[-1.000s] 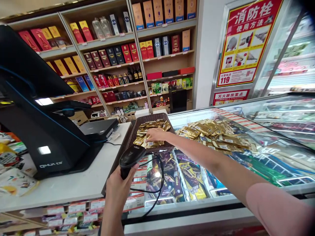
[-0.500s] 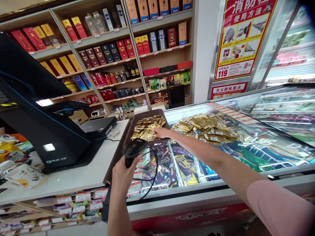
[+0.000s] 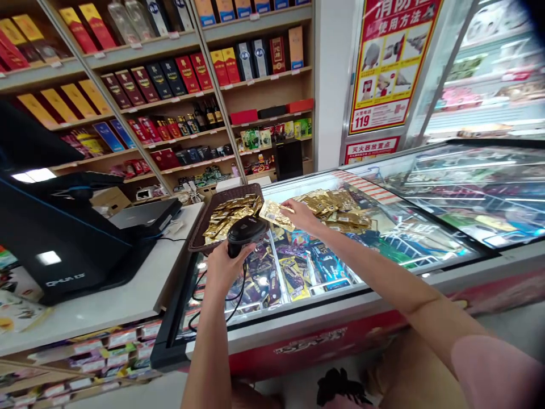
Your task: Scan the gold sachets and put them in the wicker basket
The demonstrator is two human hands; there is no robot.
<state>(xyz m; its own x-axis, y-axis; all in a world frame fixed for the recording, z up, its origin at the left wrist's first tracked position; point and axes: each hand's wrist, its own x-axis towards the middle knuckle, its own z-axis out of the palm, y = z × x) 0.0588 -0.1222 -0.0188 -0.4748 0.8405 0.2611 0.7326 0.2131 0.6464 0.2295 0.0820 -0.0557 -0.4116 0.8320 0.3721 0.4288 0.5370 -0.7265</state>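
Head view: your left grip (image 3: 222, 266) clasps scanner (image 3: 247, 228) by handle, seemingly to keep its head free, angled far and right. Your right grip (image 3: 302, 218) pinches gold packet (image 3: 276, 215) by right edge, apparently leaving face uncovered. Packet extends left from right grip, just right of scanner head, between brown basket (image 3: 239, 192) on left and gold pile (image 3: 338, 203) on right.
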